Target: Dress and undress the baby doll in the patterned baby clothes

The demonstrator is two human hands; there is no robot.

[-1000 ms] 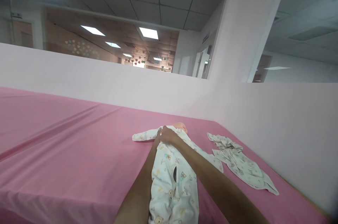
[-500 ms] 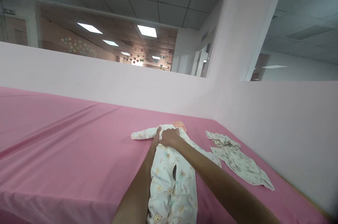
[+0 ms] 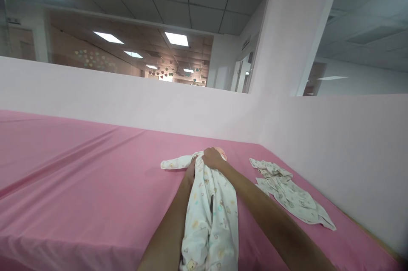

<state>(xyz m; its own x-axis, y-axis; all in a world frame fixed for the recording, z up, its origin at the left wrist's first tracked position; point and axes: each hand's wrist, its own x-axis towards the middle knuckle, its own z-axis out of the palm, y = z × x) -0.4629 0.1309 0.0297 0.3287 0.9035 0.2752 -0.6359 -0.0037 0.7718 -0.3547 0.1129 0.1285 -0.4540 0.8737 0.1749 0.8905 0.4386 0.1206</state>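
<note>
A white baby romper (image 3: 208, 211) with a small animal print lies lengthwise in front of me, its legs toward me and one sleeve stretched out to the left. At its far end shows a bit of a peach-coloured doll's head (image 3: 221, 152), mostly hidden behind my right hand (image 3: 213, 158). That hand is closed on the romper's upper front, near the neck. My left hand (image 3: 191, 168) grips the cloth at the left side of the chest, its fingertips partly hidden. Between the hands and the legs the fabric is drawn into lengthwise folds.
A second printed white garment (image 3: 291, 194) lies crumpled to the right. Beneath everything is a pink sheet (image 3: 95, 186) with creases on the left. A low white wall (image 3: 159, 105) with windows above borders the far side and the right.
My right hand has moved up toward the neck, covering more of the doll's head. The romper's front is pulled tauter and farther up, and the opening between its legs looks narrower.
</note>
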